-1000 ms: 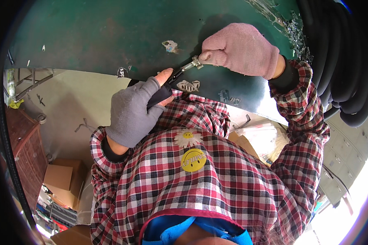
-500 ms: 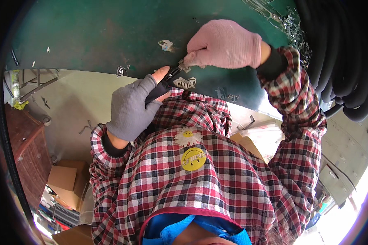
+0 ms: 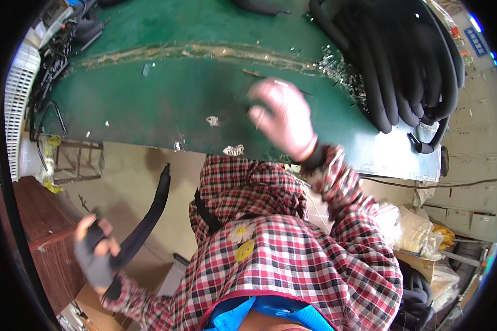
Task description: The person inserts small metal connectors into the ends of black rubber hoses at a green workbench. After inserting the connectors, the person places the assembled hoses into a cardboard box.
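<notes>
Far out to the left, beyond the table edge, my left hand [image 3: 96, 254] in a grey glove with bare fingertips is closed round a bent black foam-covered tube [image 3: 152, 212]. The tube's thin dark tip points up toward the table edge, and some of it is hidden in the hand. Above the green table [image 3: 165, 105], my right hand [image 3: 287, 118] in a pink glove has its thumb and fingers apart, with nothing visible between them. It is slightly blurred. Just beyond its fingers lies a thin dark strip [image 3: 252, 73].
A large heap of black foam tubes [image 3: 392, 60] covers the table's right end, beside scattered small shiny pieces [image 3: 345, 74]. Dark parts [image 3: 55, 58] and a white plastic basket [image 3: 21, 83] are at the left. A brown wooden cabinet [image 3: 49, 270] stands below, near my left hand.
Both hands were together at the tube's end over the table edge. My right hand has let go and opened; my left has swung down and left with the tube. The view takes in more table.
</notes>
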A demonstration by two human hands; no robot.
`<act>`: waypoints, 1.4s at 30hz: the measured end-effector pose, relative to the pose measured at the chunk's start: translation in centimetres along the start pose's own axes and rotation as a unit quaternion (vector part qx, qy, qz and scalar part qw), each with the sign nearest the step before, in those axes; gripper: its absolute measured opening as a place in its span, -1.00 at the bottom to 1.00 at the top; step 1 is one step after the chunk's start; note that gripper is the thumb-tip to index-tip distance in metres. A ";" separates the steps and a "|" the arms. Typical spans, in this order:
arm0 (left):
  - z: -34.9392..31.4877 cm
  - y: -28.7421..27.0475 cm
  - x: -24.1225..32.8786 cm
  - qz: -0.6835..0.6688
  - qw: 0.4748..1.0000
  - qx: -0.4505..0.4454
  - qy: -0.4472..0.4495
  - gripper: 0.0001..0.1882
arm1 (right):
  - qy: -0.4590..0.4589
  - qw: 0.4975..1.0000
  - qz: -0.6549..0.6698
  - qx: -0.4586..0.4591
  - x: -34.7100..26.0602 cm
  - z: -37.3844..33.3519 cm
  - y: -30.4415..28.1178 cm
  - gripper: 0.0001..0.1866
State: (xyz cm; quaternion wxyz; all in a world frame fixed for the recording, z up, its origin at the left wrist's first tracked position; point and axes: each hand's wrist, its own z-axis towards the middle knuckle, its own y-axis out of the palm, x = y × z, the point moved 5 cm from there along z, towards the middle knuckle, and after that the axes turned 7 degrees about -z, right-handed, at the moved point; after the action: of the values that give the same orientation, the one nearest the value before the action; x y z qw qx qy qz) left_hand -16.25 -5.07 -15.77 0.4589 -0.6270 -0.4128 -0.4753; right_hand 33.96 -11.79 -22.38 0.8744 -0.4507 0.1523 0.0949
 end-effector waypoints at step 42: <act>2.9 28.2 -9.9 0.050 0.952 -0.295 -0.065 -0.74 | 0.083 0.996 0.003 -0.040 9.2 4.8 -2.7 -0.98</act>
State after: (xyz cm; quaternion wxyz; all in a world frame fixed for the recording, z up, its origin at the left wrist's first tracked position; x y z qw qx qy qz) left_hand 9.19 -9.74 -30.93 0.2486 -0.7839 -0.2508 -0.5107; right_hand 44.26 -9.15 -21.00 0.8397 -0.4911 0.2221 0.0660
